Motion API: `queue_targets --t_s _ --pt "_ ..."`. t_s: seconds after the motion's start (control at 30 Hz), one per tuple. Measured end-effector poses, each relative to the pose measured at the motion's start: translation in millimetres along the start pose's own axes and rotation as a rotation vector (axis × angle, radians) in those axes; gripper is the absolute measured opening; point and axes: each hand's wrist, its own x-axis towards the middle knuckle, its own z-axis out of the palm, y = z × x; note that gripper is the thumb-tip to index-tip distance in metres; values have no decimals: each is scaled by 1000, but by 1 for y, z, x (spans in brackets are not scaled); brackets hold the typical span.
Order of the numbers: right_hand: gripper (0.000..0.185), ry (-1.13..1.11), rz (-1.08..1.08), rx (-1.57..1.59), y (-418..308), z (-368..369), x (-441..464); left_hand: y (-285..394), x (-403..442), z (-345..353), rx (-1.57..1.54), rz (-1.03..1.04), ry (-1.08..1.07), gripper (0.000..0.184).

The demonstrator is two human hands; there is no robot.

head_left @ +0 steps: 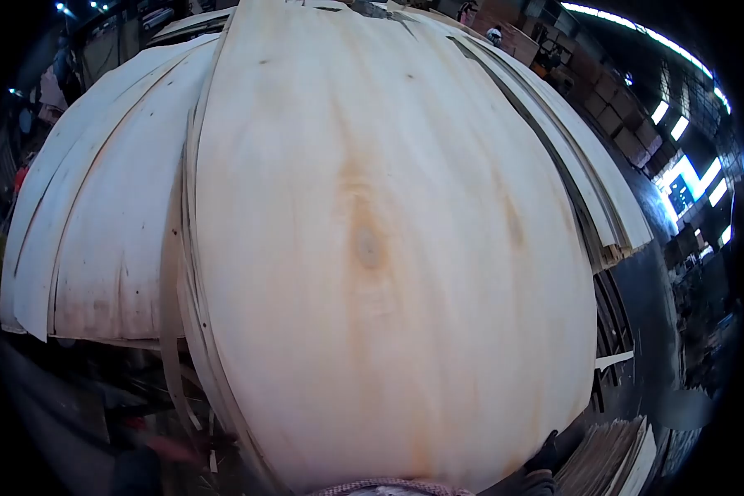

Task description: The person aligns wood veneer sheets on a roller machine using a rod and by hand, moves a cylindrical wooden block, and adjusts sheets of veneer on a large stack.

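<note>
A large pale wood veneer sheet (405, 331) with a brown knot fills the middle of the view and reaches to my body. At its lower right corner is my right hand (544, 460), in a dark covering, closed on the sheet's edge; most of its fingers are hidden or in shadow. My left hand (178, 449) is a reddish blur low on the left, beside the sheet's left edge. Motion smears its fingers, so whether it holds anything does not show. A narrow veneer strip (171, 364) hangs down just above it.
More veneer sheets (116, 248) lie to the left, and a stack of sheets (591, 178) runs along the right. Lower right stands a bundle of veneer pieces (608, 459). Dark floor (649, 306) lies beyond, with stacked blocks (616, 107) farther off.
</note>
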Motion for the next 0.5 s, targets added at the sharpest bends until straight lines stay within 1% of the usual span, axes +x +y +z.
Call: queue_targets --t_s 0.23,0.37,0.5 --pt "62 -15 19 62 6 11 7 40 35 -15 -31 -174 216 42" --pt "61 -29 20 78 7 13 8 56 63 -19 -44 -185 314 42" --pt "61 -36 22 83 6 13 6 67 81 -24 -57 -179 363 42"
